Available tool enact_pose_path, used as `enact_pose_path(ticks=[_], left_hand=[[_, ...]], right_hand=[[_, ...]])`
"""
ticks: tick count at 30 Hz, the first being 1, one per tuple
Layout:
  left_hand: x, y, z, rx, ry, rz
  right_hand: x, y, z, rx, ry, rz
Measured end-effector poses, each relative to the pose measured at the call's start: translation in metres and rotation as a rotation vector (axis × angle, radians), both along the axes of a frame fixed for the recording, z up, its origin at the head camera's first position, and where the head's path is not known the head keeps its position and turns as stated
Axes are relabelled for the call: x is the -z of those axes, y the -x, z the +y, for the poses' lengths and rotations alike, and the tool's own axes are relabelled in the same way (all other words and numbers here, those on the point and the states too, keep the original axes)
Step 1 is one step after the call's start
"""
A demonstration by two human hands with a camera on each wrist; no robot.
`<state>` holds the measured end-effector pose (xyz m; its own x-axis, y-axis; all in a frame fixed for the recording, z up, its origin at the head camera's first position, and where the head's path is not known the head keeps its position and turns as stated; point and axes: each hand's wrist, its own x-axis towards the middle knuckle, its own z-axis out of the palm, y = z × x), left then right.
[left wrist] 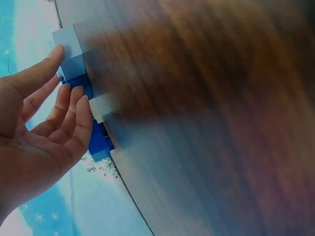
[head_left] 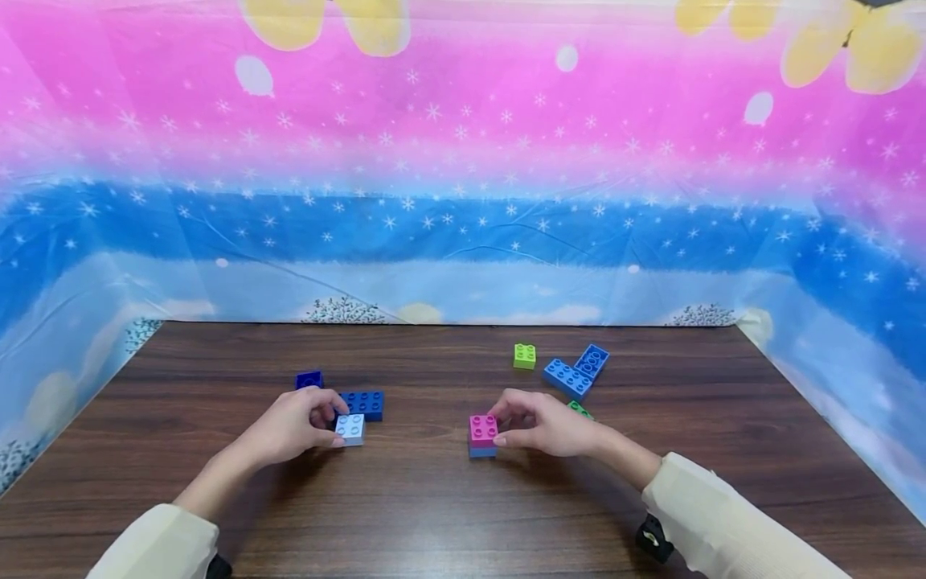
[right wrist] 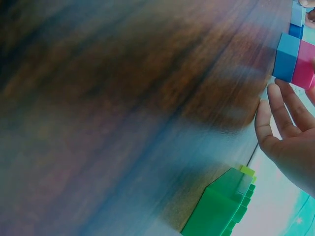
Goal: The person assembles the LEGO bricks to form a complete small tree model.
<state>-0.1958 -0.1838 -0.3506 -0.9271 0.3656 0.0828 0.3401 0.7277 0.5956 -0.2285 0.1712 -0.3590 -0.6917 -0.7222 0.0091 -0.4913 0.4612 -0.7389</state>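
Pink brick [head_left: 483, 430], pale-blue brick [head_left: 350, 431], between pinching hands [head_left: 295, 425] [head_left: 553, 425]

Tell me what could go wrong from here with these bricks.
The right hand pinches the pink four-stud brick, so the blue brick beneath might drop off on lifting if loosely joined. Drawing back, that hand could knock the green brick partly hidden behind it. The light blue brick in the left hand is close by the studs-up dark blue brick and may nudge it.
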Motion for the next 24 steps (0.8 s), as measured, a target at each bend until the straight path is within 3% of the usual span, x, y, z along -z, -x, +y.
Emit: enact_pose_path(ticks=[24], left_hand=[[-0.0003, -0.0005, 0.0010, 0.051, 0.023, 0.008]], right_hand=[[-0.0014, 0.0000, 0.0001, -0.002, -0.007, -0.012]])
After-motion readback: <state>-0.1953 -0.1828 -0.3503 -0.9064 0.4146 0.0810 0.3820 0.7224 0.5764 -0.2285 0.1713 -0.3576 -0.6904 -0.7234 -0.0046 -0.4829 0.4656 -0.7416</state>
